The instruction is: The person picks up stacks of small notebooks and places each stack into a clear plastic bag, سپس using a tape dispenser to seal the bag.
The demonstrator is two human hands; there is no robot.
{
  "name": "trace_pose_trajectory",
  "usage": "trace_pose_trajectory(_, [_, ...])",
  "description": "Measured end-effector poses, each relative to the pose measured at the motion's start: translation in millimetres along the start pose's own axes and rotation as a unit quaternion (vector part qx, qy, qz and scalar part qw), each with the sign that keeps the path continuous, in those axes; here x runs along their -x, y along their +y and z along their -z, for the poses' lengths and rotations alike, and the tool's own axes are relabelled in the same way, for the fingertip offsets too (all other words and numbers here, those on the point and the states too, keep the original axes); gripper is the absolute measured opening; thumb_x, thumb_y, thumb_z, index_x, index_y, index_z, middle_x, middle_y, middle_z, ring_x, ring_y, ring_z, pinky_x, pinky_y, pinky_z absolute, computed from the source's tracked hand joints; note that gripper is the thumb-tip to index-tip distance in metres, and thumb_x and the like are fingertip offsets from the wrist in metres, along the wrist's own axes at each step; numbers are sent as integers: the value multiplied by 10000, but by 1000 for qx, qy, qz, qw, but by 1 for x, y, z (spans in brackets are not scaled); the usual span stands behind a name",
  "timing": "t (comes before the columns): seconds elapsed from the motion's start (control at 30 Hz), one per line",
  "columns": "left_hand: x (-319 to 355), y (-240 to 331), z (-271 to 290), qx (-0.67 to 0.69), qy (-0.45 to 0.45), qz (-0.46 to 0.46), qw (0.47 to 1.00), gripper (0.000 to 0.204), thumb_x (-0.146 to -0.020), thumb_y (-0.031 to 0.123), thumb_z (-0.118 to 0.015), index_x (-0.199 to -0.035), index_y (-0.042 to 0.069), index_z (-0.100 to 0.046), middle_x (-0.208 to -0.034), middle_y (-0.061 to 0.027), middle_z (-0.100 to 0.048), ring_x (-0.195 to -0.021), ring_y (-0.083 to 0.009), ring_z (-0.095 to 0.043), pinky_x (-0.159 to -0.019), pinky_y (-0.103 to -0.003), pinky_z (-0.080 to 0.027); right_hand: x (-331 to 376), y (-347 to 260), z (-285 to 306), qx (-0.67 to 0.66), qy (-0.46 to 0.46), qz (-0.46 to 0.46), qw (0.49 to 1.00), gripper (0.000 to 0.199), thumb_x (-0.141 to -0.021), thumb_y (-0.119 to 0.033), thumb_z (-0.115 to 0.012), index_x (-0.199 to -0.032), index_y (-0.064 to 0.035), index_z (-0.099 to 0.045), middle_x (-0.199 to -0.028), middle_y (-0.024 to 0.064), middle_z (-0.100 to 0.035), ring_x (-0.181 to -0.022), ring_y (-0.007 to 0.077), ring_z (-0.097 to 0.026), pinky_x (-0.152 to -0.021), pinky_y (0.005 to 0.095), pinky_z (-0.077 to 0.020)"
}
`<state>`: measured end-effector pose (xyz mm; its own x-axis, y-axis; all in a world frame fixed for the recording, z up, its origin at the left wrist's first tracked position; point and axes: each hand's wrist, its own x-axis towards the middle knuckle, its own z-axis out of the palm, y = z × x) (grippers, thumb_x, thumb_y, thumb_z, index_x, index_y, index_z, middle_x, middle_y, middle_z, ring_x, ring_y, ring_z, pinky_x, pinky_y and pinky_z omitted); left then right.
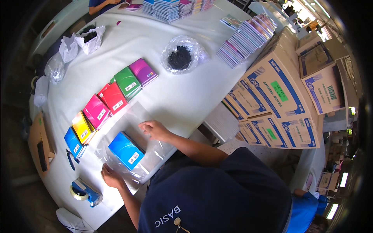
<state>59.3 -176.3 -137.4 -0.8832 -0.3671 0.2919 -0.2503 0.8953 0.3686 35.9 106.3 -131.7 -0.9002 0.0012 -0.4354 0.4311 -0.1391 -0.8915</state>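
A blue spiral notebook [127,150] with a white label lies on a sheet of clear plastic film [153,153] in front of me, its coil toward the upper right. Beyond the notebook, my right hand [154,130] has its fingers bent and closed at the film. My left hand [111,177] is at the film's near left edge, fingertips pinched on it. Both hands are apart from the notebook. A row of notebook stacks curves behind the film: blue [75,142], yellow [83,127], pink [96,111], red [113,98], green [127,82] and purple [143,72].
A blue tape dispenser [88,193] and a dark cutter-like tool [70,159] lie at the left. A plastic bag of black material [180,58] stands farther back. Notebook stacks [246,39] line the far right, beside cardboard cartons [272,87]. Other people are at the edges.
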Motion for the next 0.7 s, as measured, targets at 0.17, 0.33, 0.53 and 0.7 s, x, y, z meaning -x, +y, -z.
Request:
trace_pose_trajectory(0.17, [-3, 27, 15, -83, -47, 83, 992, 227, -919, 288, -537, -908, 84, -637, -756, -93, -681, -687, -298, -657, -588, -389, -490, 1, -2, 3, 35, -49, -20, 998, 343, -973, -249, -438, -1252, -74, -533, -1201, 103, -566, -1054, 245, -593, -747, 394, -545])
trace_pose_trajectory(0.33, [-4, 5, 5, 90, -67, 58, 992, 226, -948, 260, -491, -949, 65, -605, -743, -124, -677, -682, -261, -676, -588, -339, -505, -1, 4, -3, 36, -25, 21, 999, 317, -954, -258, -463, -1199, -92, -578, -1088, 107, -620, -913, 198, -618, -583, 332, -547])
trace_pose_trajectory(0.53, [0, -9, -8, 366, -115, 140, 913, 306, -961, 213, -466, -1168, -12, -459, -951, -170, -647, -717, -198, -644, -628, -306, -504, -3, -2, -9, -69, -113, 4, 991, 468, -960, -380, -443, -1370, -155, -421, -1275, 155, -516, -1068, 265, -572, -718, 400, -547])
trace_pose_trajectory(0.7, [-14, 1, 22, 278, -300, 93, 908, 254, -898, 189, -579, -1024, -30, -600, -841, -107, -664, -691, -150, -621, -611, -269, -481, 14, -20, -3, -30, -84, -2, 996, 553, -942, -410, -482, -1423, -179, -338, -1282, 175, -512, -1053, 289, -597, -715, 396, -555])
